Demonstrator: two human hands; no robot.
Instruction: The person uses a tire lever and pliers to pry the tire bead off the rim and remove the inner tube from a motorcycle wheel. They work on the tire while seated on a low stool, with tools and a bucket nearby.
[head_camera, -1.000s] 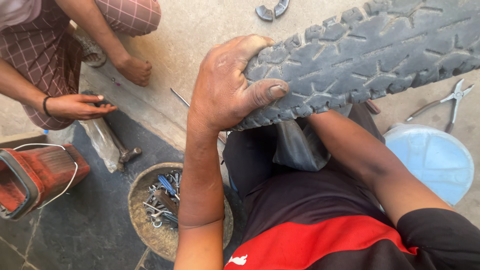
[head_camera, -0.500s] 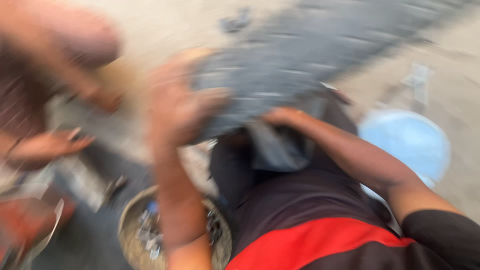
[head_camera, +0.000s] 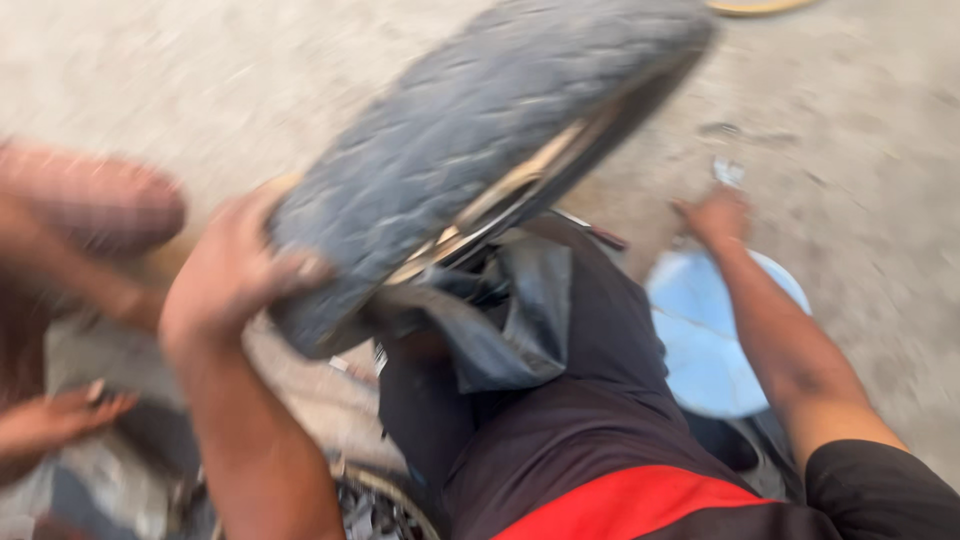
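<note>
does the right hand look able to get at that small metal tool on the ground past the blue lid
Probably yes: the right hand is stretched out over the blue lid with the metal tool just beyond its fingertips, nothing between them. Blur hides contact.

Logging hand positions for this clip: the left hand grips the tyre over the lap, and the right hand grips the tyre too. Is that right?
Not quite. In the head view the left hand does grip the tyre over the lap, but the right hand is off it, reaching toward a small, blurred metal tool on the ground beyond the blue round lid.
</note>
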